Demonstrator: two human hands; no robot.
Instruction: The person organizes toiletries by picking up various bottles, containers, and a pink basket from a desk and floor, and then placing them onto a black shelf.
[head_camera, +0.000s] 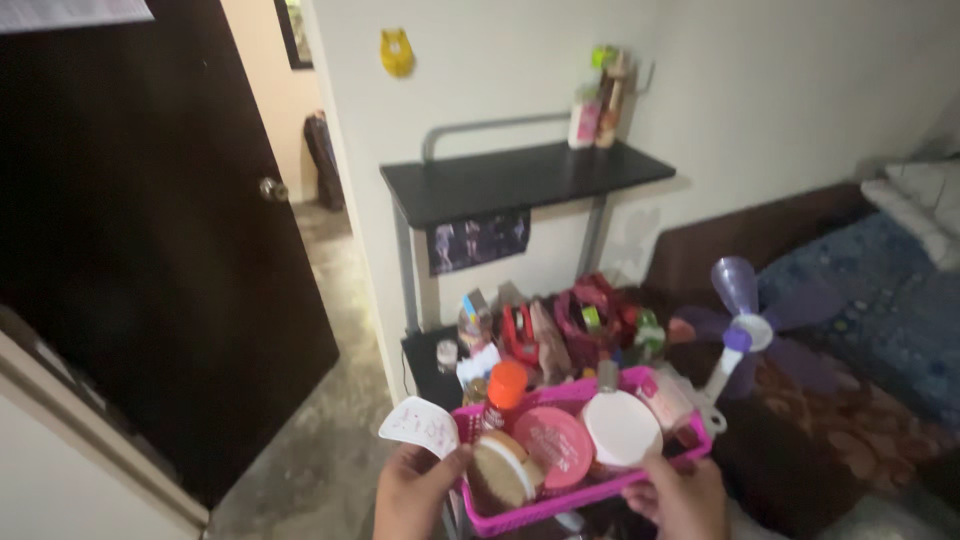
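Below, both hands, left hand (412, 492) and right hand (682, 497), grip pink basket (560, 500).

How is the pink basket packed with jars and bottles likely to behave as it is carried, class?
The pink basket is thin, open lattice plastic, so it may flex under its load. It looks fairly heavy for its size: both the left hand and right hand hold it. The upright orange-capped bottle rises above the rim and could tip.

Two hands, left hand (413, 495) and right hand (683, 497); one pink basket (560, 503); inside, one orange-capped bottle (504, 392), one pink round tin (555, 445), one white round lid (621, 428), one wooden brush (499, 470) (further small items too blurred to count). One black shelf (520, 178), one purple fan (745, 335), one dark door (150, 230).
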